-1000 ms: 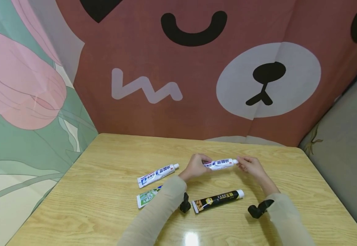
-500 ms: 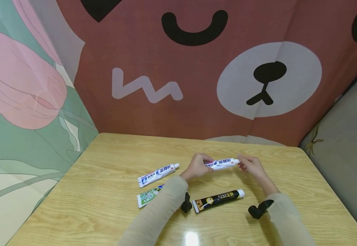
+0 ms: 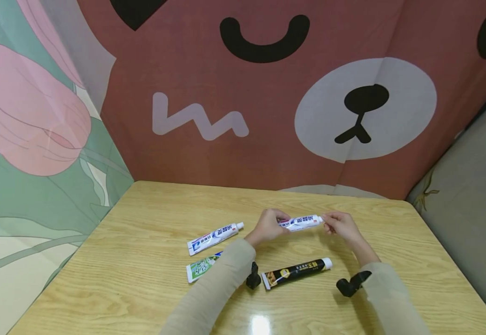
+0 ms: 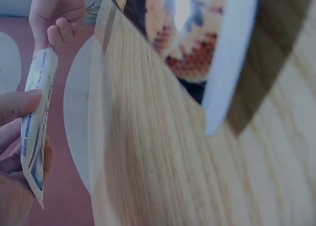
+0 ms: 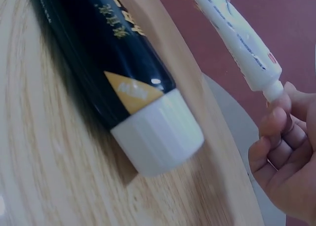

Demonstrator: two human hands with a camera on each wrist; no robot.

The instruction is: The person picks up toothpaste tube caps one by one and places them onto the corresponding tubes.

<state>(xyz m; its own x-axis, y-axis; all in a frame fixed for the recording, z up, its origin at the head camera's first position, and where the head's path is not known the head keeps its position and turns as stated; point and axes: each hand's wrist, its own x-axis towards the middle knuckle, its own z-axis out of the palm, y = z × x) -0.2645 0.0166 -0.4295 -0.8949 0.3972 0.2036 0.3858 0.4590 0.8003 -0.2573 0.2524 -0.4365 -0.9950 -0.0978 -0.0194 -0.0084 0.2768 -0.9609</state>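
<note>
A white toothpaste tube [image 3: 303,223] with blue lettering is held between both hands over the back of the table. My left hand [image 3: 268,225] grips its flat tail end, thumb on one face and fingers on the other, as the left wrist view shows. At the other end, my right hand [image 3: 343,225] pinches the small white cap [image 5: 273,91] between thumb and curled fingers. Closer to me, a black toothpaste tube [image 3: 296,273] with a white cap lies on the table below the hands. It looms large in both wrist views.
On the wooden table [image 3: 142,223], left of my hands, lies a similar white-and-blue toothpaste tube [image 3: 214,238]. A green toothpaste tube [image 3: 203,268] lies nearer, partly hidden by my left sleeve [image 3: 222,284]. A reddish bear-print cloth [image 3: 209,163] hangs behind the table.
Both hands stay almost in place with the toothpaste tube between them. The right fingers shift slightly at the cap. The tubes on the table have not moved.
</note>
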